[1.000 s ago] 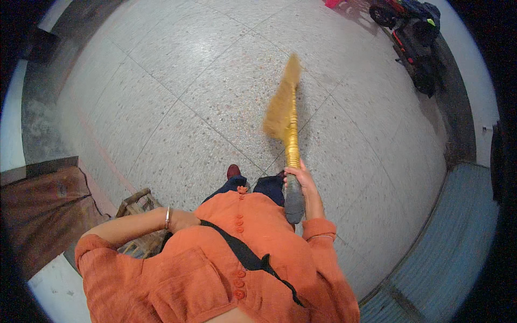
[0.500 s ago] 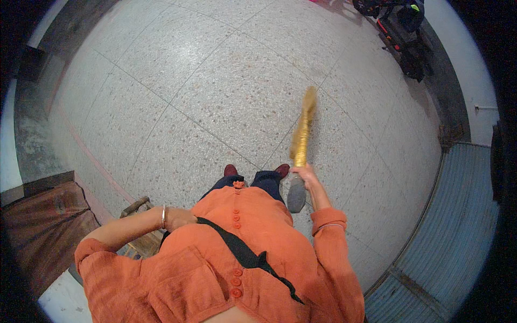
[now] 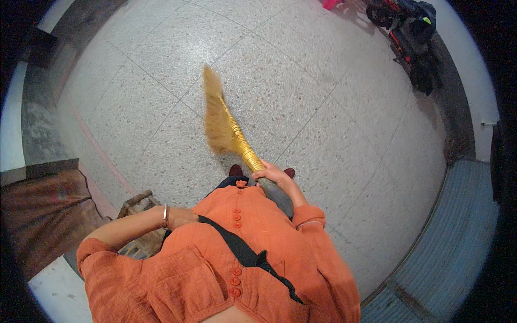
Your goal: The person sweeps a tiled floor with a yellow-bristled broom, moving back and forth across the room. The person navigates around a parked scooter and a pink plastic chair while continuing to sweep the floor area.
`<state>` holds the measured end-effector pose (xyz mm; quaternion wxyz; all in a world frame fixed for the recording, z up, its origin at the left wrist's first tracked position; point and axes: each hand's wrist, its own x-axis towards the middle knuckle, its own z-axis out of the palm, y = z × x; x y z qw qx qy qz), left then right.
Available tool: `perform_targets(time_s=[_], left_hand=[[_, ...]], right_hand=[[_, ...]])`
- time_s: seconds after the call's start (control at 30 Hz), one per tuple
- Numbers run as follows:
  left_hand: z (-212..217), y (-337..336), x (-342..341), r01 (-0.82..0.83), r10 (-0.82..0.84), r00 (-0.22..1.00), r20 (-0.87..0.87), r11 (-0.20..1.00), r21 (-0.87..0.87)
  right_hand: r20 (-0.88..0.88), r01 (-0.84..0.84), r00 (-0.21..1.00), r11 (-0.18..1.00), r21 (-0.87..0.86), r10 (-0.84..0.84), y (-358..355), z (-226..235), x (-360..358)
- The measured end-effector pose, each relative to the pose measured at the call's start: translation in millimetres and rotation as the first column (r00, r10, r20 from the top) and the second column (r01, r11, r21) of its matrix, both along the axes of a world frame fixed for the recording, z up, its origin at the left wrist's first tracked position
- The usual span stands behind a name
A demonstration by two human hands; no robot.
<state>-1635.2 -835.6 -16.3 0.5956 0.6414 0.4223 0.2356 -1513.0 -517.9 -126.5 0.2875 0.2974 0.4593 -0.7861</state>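
A grass broom [image 3: 219, 126] reaches out over the speckled floor, its tan bristles fanned toward the far left. Its neck is bound in shiny gold, and a grey handle end shows behind my grip. My right hand [image 3: 272, 175] is wrapped around the broom just below the gold binding, in front of my body. My left hand [image 3: 182, 217] rests against my waist on the left, beside a black strap [image 3: 231, 242] that crosses my orange shirt. Its fingers are hidden at the shirt.
Terrazzo floor [image 3: 334, 124] with thin joint lines lies ahead. At the far right a dark motorbike [image 3: 409, 48] stands by the wall. A ribbed blue-grey metal shutter [image 3: 452, 226] is at the right. A brown cloth-covered thing [image 3: 48, 215] and a wooden frame [image 3: 137, 204] are at my left.
My right hand has swung the broom leftward across the floor, from the right of my feet to ahead of them. The left hand has stayed at my waist.
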Motion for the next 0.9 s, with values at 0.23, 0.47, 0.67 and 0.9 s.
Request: perform_targets(time_s=[0.23,0.47,0.67,0.9], left_hand=[[-7.1,0.3,0.6,0.113,-0.113,0.994,-0.006,0.992,-0.053],[-16.5,-12.0,1.7,0.206,-0.214,0.965,-0.155,0.976,-0.063],[-46.5,-49.9,20.1,-0.129,0.133,0.987,0.088,0.99,-0.048],[-12.4,-26.9,2.1,0.102,-0.104,0.994,-0.02,0.99,-0.099]], right_hand=[[0.09,0.23,0.959,0.925,0.302,-0.268,55.7,38.7,48.2],[0.096,0.147,0.925,0.579,0.802,-0.369,115.2,-31.2,67.6],[0.169,0.077,0.936,0.648,0.758,-0.308,103.4,-37.6,29.9],[0.0,0.001,1.0,0.803,0.596,-0.001,29.0,-61.9,8.6]])
